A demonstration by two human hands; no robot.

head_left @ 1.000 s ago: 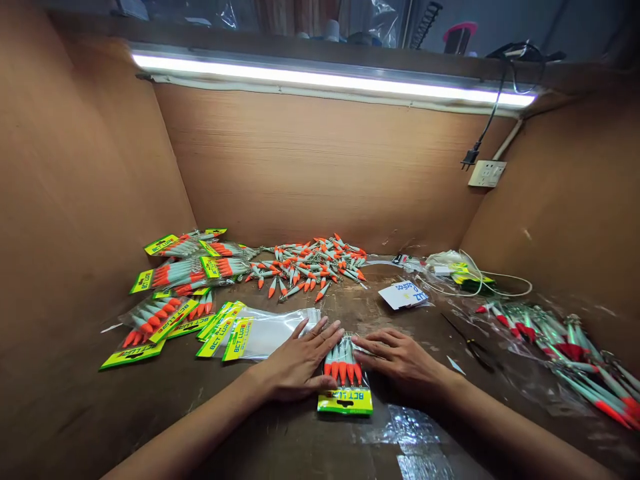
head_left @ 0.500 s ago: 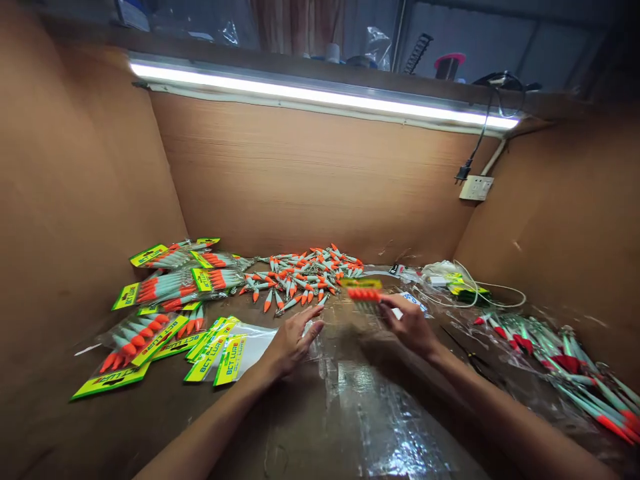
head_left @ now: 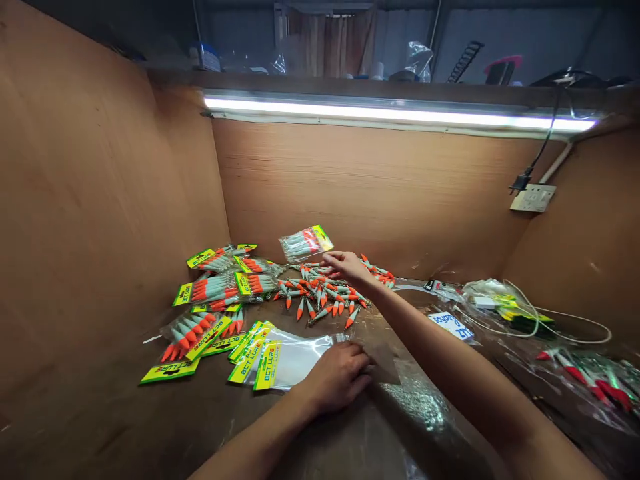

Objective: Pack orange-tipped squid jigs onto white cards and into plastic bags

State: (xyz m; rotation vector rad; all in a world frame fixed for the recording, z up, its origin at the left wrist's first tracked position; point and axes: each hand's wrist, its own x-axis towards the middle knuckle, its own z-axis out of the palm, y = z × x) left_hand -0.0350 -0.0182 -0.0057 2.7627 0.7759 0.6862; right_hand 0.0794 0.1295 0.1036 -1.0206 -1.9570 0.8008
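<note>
My left hand (head_left: 340,375) rests low over the table at the right end of the empty clear bags (head_left: 300,363) with yellow BCT LURE headers. Its fingers are loosely bent, with the thumb apart, and nothing shows in them. My right hand (head_left: 347,265) reaches out over a loose pile of orange-and-pale-green fishing lures (head_left: 325,297). Just beyond its stretched fingertips, a filled lure packet (head_left: 305,244) appears to be in the air, tilted, with its yellow header on the right. Several filled packets (head_left: 210,288) are heaped left of the loose lures.
Cardboard walls (head_left: 350,187) enclose the table under a tube light (head_left: 390,113). At right are a handwritten card (head_left: 450,325), a white cable (head_left: 565,317) and red-tipped lures (head_left: 595,383). A plug (head_left: 521,181) hangs by the wall socket (head_left: 534,198).
My right hand has swung forward and left, and the lure packet has left its fingers. My left hand has lowered beside the empty bags. The camera view has turned left.
</note>
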